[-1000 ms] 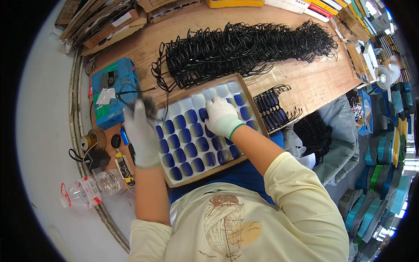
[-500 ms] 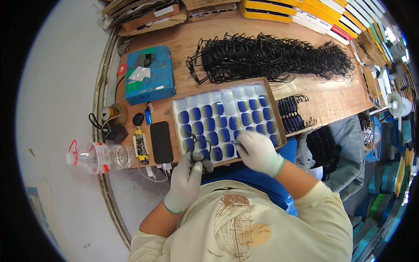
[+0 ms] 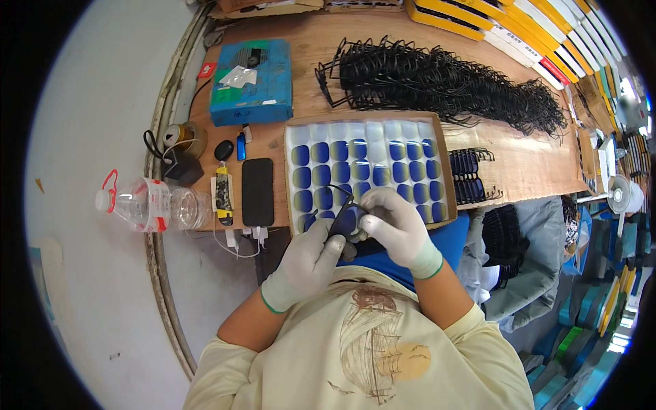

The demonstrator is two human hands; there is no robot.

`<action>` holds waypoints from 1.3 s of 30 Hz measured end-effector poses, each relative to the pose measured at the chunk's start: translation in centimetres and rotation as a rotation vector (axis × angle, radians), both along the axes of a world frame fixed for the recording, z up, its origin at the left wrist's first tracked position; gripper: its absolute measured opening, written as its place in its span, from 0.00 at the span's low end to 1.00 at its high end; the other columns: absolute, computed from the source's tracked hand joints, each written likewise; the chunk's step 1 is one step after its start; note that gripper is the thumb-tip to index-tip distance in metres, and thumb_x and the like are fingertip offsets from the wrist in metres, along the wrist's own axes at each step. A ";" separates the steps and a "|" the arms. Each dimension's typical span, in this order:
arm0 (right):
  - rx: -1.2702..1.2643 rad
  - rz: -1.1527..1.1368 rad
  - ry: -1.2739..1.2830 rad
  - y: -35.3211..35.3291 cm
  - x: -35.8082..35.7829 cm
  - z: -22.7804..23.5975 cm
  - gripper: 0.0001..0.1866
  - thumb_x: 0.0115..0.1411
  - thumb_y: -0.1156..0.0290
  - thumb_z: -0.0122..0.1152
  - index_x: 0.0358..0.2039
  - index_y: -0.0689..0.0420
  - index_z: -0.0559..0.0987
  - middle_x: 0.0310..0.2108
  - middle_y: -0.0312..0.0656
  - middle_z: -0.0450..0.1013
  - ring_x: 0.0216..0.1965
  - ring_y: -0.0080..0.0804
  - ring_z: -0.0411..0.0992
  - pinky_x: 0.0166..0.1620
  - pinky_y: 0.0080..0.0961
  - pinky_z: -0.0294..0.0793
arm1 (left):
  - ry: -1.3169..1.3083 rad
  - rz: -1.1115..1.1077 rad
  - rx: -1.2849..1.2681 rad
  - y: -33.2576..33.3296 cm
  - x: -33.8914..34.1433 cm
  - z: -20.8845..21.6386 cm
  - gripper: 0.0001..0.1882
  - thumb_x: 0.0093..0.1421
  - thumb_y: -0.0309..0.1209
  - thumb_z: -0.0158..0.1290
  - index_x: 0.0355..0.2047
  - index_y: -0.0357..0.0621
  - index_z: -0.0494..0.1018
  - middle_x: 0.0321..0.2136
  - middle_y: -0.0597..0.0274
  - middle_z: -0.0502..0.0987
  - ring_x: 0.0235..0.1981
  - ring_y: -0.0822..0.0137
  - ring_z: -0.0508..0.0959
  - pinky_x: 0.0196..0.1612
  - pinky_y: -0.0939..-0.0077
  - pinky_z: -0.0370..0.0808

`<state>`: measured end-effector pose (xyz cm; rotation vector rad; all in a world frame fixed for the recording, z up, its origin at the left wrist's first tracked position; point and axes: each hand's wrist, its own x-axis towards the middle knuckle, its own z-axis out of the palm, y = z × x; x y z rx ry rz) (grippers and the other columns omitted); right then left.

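Observation:
Just over the near edge of a shallow cardboard box (image 3: pixel 449 179) my two gloved hands meet. My left hand (image 3: pixel 301 268) is closed on a black eyeglass frame (image 3: pixel 339 217), whose temple arms stick up toward the box. A dark blue lens (image 3: pixel 352 219) lies at the frame's opening, pinched by the thumb and fingers of my right hand (image 3: pixel 404 236). How far the lens sits in the rim cannot be made out. Rows of blue-to-yellow tinted lenses (image 3: pixel 301 177) fill the white insert of the box; its far row looks pale.
A long pile of black frames (image 3: pixel 437 85) lies behind the box, several finished sunglasses (image 3: pixel 468 176) to its right. On the left are a phone (image 3: pixel 257 191), a yellow cutter (image 3: pixel 223 198), a blue box (image 3: pixel 251 85) and a plastic bottle (image 3: pixel 147 203).
My right hand has come from the lens box to the frame, bringing a lens. My left hand has turned the frame and moved slightly right. The whole view has shifted.

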<state>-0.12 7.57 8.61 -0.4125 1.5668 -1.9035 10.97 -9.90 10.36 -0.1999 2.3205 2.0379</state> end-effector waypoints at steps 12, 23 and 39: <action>0.399 0.122 0.489 0.0 0.3 2.1 0.10 0.62 0.69 0.65 0.31 0.65 0.81 0.25 0.46 0.75 0.25 0.31 0.72 0.31 0.29 0.71 | 0.030 0.050 -0.251 -0.7 1.2 -0.2 0.11 0.69 0.30 0.50 0.43 0.33 0.74 0.26 0.52 0.82 0.25 0.60 0.83 0.32 0.68 0.78; 0.228 0.171 0.668 2.3 -0.7 5.6 0.09 0.56 0.74 0.70 0.34 0.63 0.79 0.27 0.47 0.74 0.25 0.40 0.73 0.30 0.31 0.71 | 0.163 -0.078 -0.219 0.1 -0.5 2.9 0.15 0.66 0.31 0.54 0.50 0.37 0.73 0.29 0.44 0.80 0.27 0.43 0.82 0.31 0.57 0.78; 0.112 0.129 0.565 4.5 -2.9 7.1 0.13 0.63 0.65 0.64 0.26 0.61 0.79 0.20 0.46 0.72 0.20 0.38 0.71 0.26 0.32 0.69 | 0.441 0.066 -0.658 4.9 -3.2 7.5 0.17 0.62 0.26 0.57 0.50 0.34 0.73 0.23 0.49 0.78 0.20 0.50 0.81 0.24 0.62 0.77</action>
